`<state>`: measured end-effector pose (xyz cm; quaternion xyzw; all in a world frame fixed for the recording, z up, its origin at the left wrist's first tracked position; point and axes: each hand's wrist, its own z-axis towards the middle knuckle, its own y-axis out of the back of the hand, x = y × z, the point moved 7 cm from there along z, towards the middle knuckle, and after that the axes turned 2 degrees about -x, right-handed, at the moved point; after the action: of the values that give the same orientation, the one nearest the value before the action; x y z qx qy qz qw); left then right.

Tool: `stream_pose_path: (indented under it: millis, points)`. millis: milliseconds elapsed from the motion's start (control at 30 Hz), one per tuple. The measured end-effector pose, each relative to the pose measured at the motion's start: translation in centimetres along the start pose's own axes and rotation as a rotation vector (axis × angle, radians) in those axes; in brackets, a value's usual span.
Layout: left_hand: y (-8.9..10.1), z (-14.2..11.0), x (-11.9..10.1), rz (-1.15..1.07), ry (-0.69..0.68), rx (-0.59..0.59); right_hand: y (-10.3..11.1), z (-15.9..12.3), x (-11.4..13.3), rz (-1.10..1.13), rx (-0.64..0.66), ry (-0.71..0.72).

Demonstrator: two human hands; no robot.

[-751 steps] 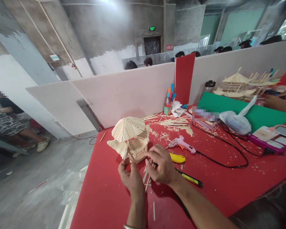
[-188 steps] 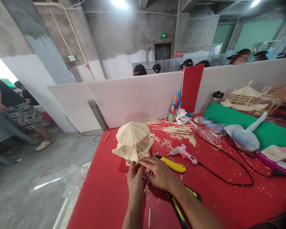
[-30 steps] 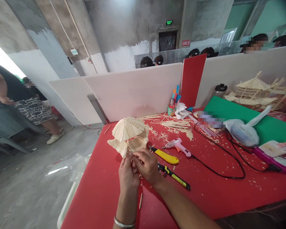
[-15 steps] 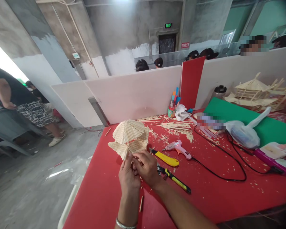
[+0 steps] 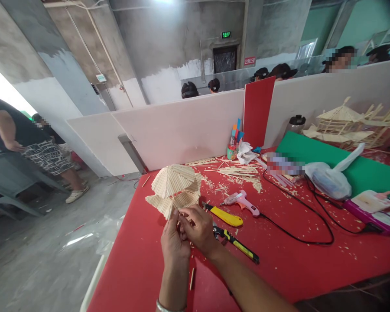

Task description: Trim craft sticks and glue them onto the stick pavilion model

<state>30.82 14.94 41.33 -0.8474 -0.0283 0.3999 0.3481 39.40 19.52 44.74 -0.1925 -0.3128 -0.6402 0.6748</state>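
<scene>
The left hand [image 5: 175, 240] and right hand [image 5: 199, 227] have fingertips pinched close together at the front edge of the stick house [image 5: 173, 184], on the red table [image 5: 143, 260]. They seem to hold something tiny, maybe a stick. The yellow knife [image 5: 226, 216] lies near the right hand.

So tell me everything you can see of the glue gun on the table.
The glue gun is pale pink and looks plastic, with an orange trigger and a narrow tip. It lies on its side on the red table, tip toward the stick model, handle away from it. A black cord runs from the handle's end. The yellow knife lies close by; no hand touches the gun.
</scene>
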Motion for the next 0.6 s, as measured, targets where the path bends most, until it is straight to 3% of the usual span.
stream_pose_path:
  millis: [600]
  points:
    - [0.26, -0.32, -0.36, 0.006, -0.07, -0.09, 0.14, 0.21, 0.1, -0.008, -0.013, 0.0]
